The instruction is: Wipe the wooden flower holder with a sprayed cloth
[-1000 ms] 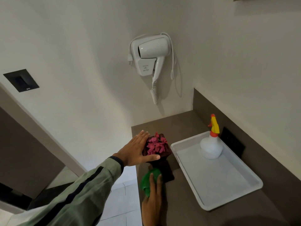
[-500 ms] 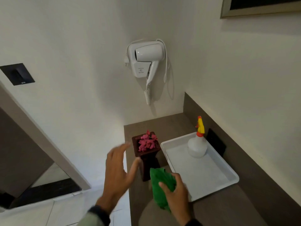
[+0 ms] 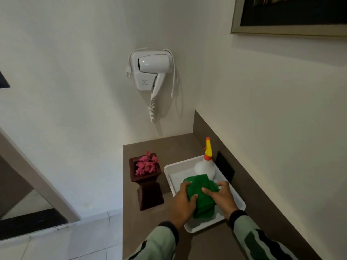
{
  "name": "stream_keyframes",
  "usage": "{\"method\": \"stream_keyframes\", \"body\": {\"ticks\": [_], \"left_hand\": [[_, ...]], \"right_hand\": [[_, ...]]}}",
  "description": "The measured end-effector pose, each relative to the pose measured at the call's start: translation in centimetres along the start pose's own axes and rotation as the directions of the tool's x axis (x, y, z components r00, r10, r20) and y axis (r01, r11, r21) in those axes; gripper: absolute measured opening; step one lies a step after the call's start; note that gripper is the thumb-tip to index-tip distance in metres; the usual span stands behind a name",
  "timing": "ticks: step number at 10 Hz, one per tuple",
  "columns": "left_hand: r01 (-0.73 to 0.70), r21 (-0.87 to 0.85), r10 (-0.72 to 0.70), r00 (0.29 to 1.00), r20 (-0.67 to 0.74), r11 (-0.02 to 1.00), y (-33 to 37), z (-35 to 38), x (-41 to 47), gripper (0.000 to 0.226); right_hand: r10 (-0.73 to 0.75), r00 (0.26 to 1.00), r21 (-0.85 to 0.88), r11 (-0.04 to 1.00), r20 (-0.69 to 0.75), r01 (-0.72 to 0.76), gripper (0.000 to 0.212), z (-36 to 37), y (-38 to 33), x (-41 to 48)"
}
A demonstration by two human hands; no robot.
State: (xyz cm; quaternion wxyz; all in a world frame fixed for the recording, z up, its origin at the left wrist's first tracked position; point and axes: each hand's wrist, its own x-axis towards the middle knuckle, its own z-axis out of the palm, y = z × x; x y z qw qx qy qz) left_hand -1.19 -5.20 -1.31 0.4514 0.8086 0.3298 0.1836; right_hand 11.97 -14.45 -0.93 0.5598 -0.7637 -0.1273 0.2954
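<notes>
Green cloth (image 3: 201, 196) bunched between both hands, left hand (image 3: 183, 202) and right hand (image 3: 223, 196) closed on it, over white tray (image 3: 195, 228). Spray bottle (image 3: 205, 166) stands in tray's far end, untouched. Wooden flower holder (image 3: 148, 184) upright on worktop (image 3: 210, 244) just left of tray, not being wiped. Wiping likely finished or pending; can't tell.

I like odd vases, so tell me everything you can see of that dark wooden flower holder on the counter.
The wooden flower holder is dark reddish-brown, with a square top, a pinched waist and a flared base, like an hourglass. It stands upright on the brown counter, near its left edge, beside the white tray but apart from it. Pink flowers fill its top. Neither hand touches it.
</notes>
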Motion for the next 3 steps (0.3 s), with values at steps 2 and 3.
{"method": "stream_keyframes", "body": {"ticks": [2,3], "left_hand": [[-0.223,0.811,0.068,0.973,0.222,0.541,-1.5,1.7,0.8,0.045],[-0.289,0.802,0.162,0.957,0.239,0.523,-1.8,-0.4,1.3,0.048]], "right_hand": [[0.013,0.998,-0.836,0.547,0.057,0.040,0.084,0.0,3.4,2.3],[-0.165,0.982,-0.942,0.307,0.090,0.138,0.088,0.6,2.4,2.6]]}}
